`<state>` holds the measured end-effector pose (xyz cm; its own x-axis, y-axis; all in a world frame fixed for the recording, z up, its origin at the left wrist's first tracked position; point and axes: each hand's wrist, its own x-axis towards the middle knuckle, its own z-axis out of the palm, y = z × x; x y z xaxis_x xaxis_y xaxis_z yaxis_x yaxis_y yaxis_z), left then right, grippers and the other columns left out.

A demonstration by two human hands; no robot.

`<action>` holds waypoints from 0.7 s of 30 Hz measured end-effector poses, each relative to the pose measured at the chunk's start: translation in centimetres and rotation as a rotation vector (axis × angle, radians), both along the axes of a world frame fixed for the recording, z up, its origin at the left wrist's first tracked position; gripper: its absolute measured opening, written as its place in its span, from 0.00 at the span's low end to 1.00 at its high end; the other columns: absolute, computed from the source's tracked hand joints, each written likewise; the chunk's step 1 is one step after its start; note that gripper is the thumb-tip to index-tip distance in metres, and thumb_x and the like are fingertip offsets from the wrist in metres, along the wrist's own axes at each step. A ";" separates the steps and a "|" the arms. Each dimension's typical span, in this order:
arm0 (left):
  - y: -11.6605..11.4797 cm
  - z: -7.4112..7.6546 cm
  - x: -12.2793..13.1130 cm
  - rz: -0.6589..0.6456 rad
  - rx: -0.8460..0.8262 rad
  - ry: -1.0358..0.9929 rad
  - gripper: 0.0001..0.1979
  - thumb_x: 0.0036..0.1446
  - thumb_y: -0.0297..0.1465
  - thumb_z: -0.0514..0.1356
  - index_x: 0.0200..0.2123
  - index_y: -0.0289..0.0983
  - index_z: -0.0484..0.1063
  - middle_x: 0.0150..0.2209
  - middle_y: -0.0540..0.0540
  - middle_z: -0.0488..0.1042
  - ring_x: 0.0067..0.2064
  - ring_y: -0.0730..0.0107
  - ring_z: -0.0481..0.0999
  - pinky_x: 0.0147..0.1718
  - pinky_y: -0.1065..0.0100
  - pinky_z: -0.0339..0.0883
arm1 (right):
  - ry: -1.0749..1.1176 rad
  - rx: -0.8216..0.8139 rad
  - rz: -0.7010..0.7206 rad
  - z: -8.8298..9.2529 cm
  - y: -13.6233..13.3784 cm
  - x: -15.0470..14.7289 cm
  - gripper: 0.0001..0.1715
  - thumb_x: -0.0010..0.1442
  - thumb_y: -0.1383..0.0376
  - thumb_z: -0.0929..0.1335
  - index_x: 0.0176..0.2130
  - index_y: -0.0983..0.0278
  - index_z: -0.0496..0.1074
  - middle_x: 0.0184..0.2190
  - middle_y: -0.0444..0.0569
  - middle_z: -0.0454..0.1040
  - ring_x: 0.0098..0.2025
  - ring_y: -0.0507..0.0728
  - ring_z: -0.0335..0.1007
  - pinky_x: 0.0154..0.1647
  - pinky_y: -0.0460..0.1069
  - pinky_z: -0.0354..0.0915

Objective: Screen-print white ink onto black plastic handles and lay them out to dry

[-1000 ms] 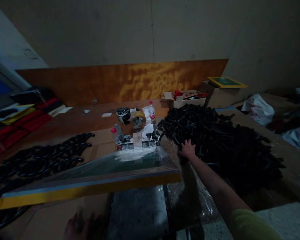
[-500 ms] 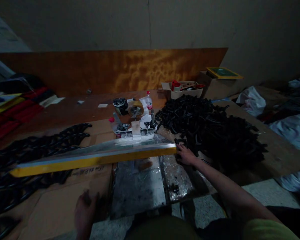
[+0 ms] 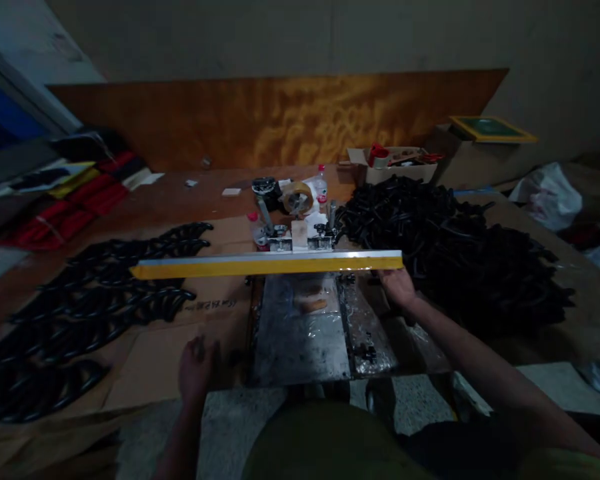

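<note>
My right hand [image 3: 399,288] grips the right end of a screen printing frame [image 3: 267,265], fingers under its yellow-taped front edge. The frame is raised and seen nearly edge-on, so its mesh is hidden. Behind it, hinge clamps [image 3: 301,240] stand at the back. Below lies a grey metal base plate [image 3: 300,343] with a small orange-brown patch [image 3: 313,305] near its far end. My left hand [image 3: 196,367] hovers over the cardboard [image 3: 153,360], left of the plate. Its fingers are curled, and whatever is in them is too dark and blurred to make out.
Rows of black curved pieces [image 3: 75,340] lie at left; a heap of black pieces [image 3: 460,260] is at right. Behind stand a bottle [image 3: 321,185], a tape roll [image 3: 298,199] and an open box [image 3: 400,173]. Red folded cloth [image 3: 80,207] sits at far left.
The frame's front edge has risen and levelled out with my right hand, so its mesh no longer shows. My left hand stays low over the cardboard. The head view has turned left.
</note>
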<state>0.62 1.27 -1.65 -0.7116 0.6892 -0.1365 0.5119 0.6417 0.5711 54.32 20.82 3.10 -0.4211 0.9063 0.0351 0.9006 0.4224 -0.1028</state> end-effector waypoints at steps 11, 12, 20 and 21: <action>3.3 0.5 0.5 -0.040 0.261 -0.092 0.32 0.56 0.46 0.57 0.60 0.36 0.65 0.60 0.36 0.70 0.62 0.51 0.68 0.61 0.55 0.61 | 1.550 -0.659 -0.369 1.7 -3.0 -13.9 0.25 0.35 0.56 0.79 0.33 0.61 0.72 0.33 0.45 0.77 0.37 0.58 0.74 0.41 0.56 0.72; 3.6 0.6 0.7 -0.056 0.277 -0.087 0.31 0.57 0.46 0.57 0.59 0.36 0.66 0.60 0.36 0.70 0.62 0.52 0.68 0.61 0.55 0.61 | 1.579 -0.701 -0.376 1.3 -3.3 -15.3 0.25 0.34 0.56 0.80 0.31 0.61 0.72 0.32 0.44 0.77 0.37 0.58 0.74 0.41 0.56 0.72; 4.8 2.4 1.3 -0.020 0.308 -0.167 0.25 0.57 0.39 0.59 0.56 0.37 0.68 0.59 0.37 0.70 0.62 0.54 0.68 0.60 0.55 0.61 | 0.938 -0.309 -0.168 -0.6 -3.7 -18.6 0.14 0.53 0.54 0.73 0.33 0.62 0.79 0.35 0.51 0.79 0.42 0.61 0.74 0.49 0.58 0.68; 5.0 2.9 1.3 -0.017 0.330 -0.178 0.25 0.56 0.39 0.59 0.56 0.37 0.69 0.59 0.37 0.71 0.61 0.53 0.68 0.60 0.55 0.61 | 0.808 -0.208 -0.131 -0.3 -3.9 -18.5 0.14 0.56 0.55 0.72 0.36 0.62 0.80 0.39 0.53 0.79 0.46 0.63 0.73 0.52 0.60 0.66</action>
<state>1.95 6.31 1.27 -0.6847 0.7283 -0.0259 0.3948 0.4005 0.8269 35.82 16.87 2.85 -0.2295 0.9674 0.1070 0.5570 0.2207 -0.8007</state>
